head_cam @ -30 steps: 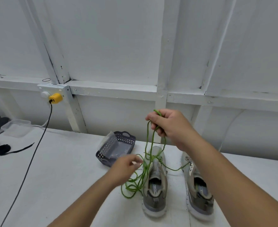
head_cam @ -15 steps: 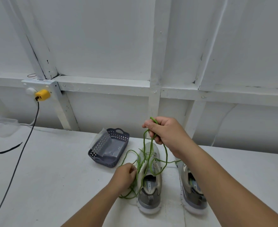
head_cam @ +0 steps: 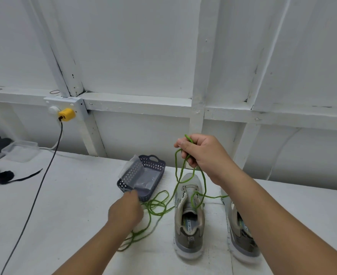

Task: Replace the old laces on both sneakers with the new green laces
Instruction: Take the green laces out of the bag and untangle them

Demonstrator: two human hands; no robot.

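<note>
Right hand [head_cam: 202, 153] raised above the bench [head_cam: 64, 195], grip closed around a bunch of green laces [head_cam: 183, 165]; strands hang from the fist down onto the left sneaker [head_cam: 188, 219] and trail across its tongue. More green lace lies in loose loops on the bench left of that sneaker, running near-left under the left hand [head_cam: 125, 212]. Left hand is low over those loops, just near of the grey basket [head_cam: 143, 176]; its fingers face away, so can't tell if the grip is closed on lace or not. Right sneaker [head_cam: 241, 233] sits just beside the left one, partly hidden by the right forearm. Both sneakers stand with toes pointing far, eyelets unlaced where visible. Far left: black cable [head_cam: 38, 185] from a yellow plug [head_cam: 66, 115], clear plastic tub [head_cam: 20, 150], black laces [head_cam: 3, 175].
</note>
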